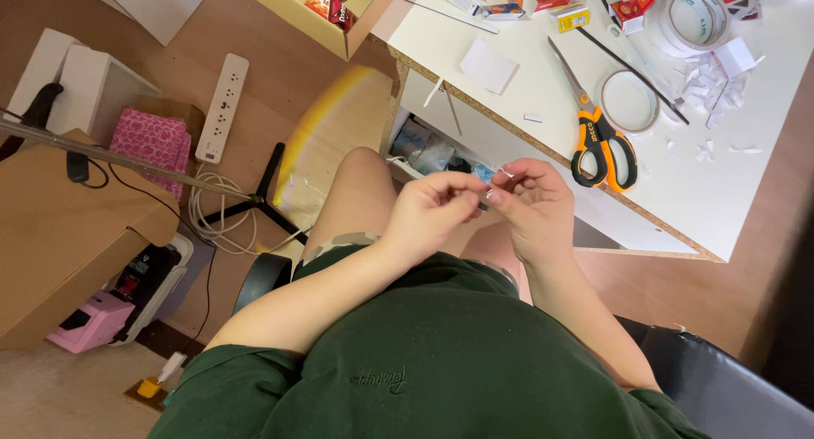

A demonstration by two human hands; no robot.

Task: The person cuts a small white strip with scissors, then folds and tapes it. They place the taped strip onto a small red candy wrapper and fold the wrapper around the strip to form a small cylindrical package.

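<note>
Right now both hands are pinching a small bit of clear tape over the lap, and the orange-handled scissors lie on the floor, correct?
Not quite. The head view shows the scissors lying on the white table, not the floor. The rest holds: the left hand and right hand pinch a small clear piece over the lap.

From my feed the scene is evenly and warmly lit from overhead, with no hard shadows. The white table (526, 32) at the upper right of the frame is the brightest area, close to washing out. The hands at centre are slightly soft from motion blur. The lower right corner falls dark. Straight lines bend towards the frame edges.
</note>
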